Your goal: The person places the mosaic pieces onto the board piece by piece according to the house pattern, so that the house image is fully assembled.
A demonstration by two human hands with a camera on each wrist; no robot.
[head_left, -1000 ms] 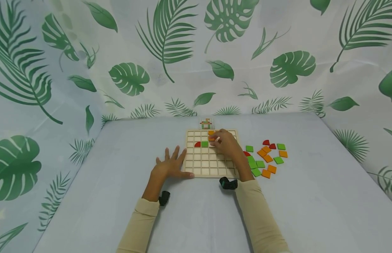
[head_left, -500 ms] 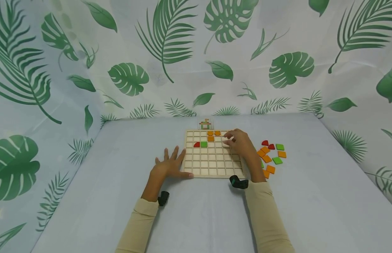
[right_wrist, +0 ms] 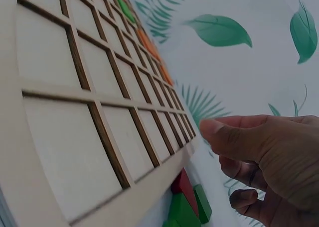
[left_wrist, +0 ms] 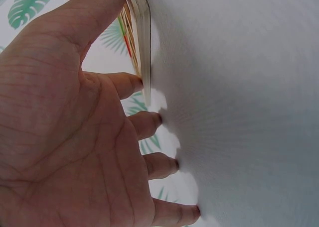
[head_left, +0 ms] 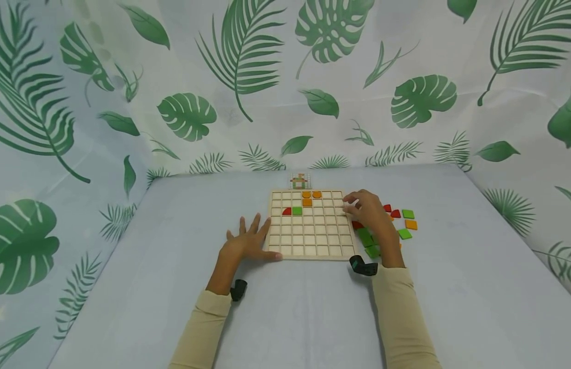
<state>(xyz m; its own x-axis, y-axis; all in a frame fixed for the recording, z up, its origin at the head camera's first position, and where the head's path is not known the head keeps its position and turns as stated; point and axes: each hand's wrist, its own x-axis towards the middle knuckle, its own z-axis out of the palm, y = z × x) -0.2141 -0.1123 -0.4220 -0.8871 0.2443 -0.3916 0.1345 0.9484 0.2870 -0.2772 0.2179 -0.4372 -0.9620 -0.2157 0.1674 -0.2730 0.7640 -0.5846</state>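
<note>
My left hand [head_left: 246,243] lies with fingers spread on the table, its thumb and index finger touching the left side of the wooden grid board [head_left: 322,230]. On the board sit two rounded orange tiles [head_left: 317,195] in the top row, an orange square tile [head_left: 307,203] below them, a green square tile [head_left: 297,210] and a red quarter-round tile [head_left: 287,211]. Just past the board's right edge hovers my right hand [head_left: 369,210], fingers loosely bent. Nothing shows in it; in the right wrist view its thumb [right_wrist: 214,130] hides part of the index finger.
Loose tiles lie right of the board: green squares [head_left: 365,237], red quarter-rounds [head_left: 396,213] and orange squares [head_left: 411,224], some hidden under the right hand. A small picture card [head_left: 299,180] rests behind the board. A leaf-printed cloth [head_left: 276,102] rises beyond the table's back edge.
My right hand has moved right, off the orange tiles and across the board toward the loose tiles. Both rounded orange tiles are now uncovered. The left hand has stayed in place.
</note>
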